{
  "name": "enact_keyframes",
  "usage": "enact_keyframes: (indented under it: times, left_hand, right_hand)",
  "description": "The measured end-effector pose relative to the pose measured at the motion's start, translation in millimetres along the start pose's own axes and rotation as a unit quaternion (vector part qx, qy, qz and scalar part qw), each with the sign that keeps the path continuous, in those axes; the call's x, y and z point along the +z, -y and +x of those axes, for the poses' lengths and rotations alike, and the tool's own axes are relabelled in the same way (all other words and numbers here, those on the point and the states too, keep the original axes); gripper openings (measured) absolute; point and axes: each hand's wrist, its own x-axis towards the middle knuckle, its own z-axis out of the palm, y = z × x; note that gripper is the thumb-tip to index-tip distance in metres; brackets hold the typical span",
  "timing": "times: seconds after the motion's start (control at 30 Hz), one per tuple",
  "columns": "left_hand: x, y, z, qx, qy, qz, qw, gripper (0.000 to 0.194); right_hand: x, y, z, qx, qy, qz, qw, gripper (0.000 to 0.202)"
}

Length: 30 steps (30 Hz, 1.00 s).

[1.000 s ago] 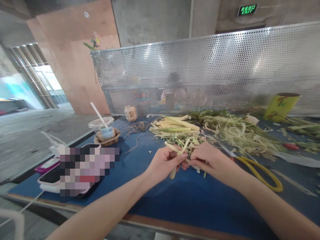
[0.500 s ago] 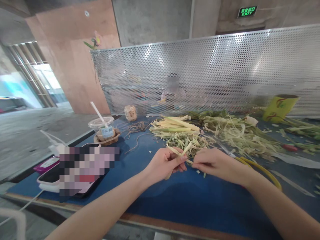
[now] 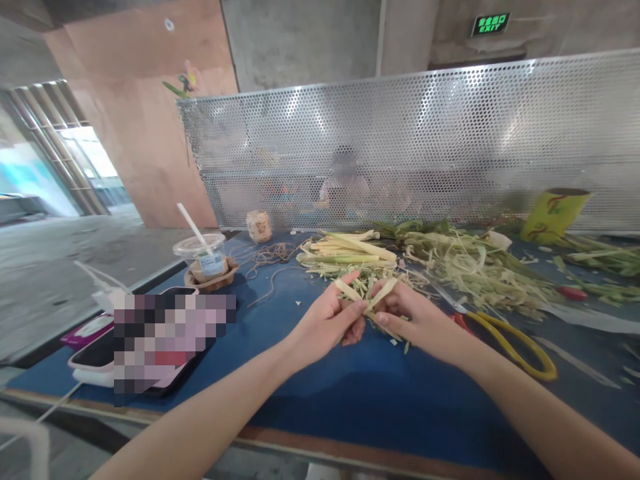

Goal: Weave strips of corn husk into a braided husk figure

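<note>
Pale yellow-green plant strips (image 3: pixel 384 293) cross in a V between my two hands, above the table. My left hand (image 3: pixel 330 323) is closed, thumb and fingers pinching the strips near the crossing, with its index finger pointing up. From the other side, my right hand (image 3: pixel 413 317) has its fingers bent round the right-hand strip, close to my left fingertips. Just behind both hands lies a heap of chopped green scraps (image 3: pixel 363 273). Beyond it is a bundle of pale stalks (image 3: pixel 350 248). Scissors with yellow handles (image 3: pixel 533 370) rest beside my right forearm.
Shredded leaves (image 3: pixel 460 260) spread over the right of the blue table (image 3: pixel 310 400). A yellow container (image 3: pixel 555 217) stands behind them. At left are a lidded cup (image 3: pixel 207 261), a twine tangle (image 3: pixel 273 255) and a phone (image 3: pixel 100 347). A perforated metal screen (image 3: pixel 400 147) closes the back.
My right hand has moved up and left and turned, now at the strip's upper part. The strips have spread into a wider V. More of the scissors shows.
</note>
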Motion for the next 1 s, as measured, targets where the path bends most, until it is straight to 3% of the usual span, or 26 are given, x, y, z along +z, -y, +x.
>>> enact_keyframes:
  times: [0.13, 0.27, 0.43, 0.57, 0.7, 0.83, 1.0]
  left_hand:
    - [3.4, -2, -2, -0.017, 0.022, -0.049, 0.998, 0.089]
    - [4.7, -4, -4, -0.022, 0.067, 0.000, 0.998, 0.097]
    - [-1.0, 1, -2, -0.026, 0.066, 0.035, 0.997, 0.097]
    - [-2.3, 4, -1, -0.041, 0.055, 0.049, 0.996, 0.092]
    - [2.0, 6, -3, -0.033, 0.045, 0.046, 0.997, 0.085]
    - [3.6, 9, -4, -0.029, 0.055, 0.048, 0.997, 0.081]
    - [3.1, 8, -5, -0.036, 0.061, 0.078, 0.994, 0.073]
  right_hand:
    - [7, -5, 3, 0.034, 0.041, 0.079, 0.995, 0.032]
    - [8, -2, 2, -0.008, 0.043, 0.101, 0.994, 0.025]
    - [2, 3, 0, -0.056, 0.039, -0.029, 0.997, 0.016]
    - [3, -5, 2, -0.048, -0.027, -0.103, 0.993, 0.019]
    - [12, -7, 4, 0.033, -0.054, -0.005, 0.998, 0.024]
    - [18, -1, 5, 0.101, -0.075, 0.140, 0.982, 0.030]
    - [18, -2, 7, 0.098, -0.091, 0.160, 0.978, 0.031]
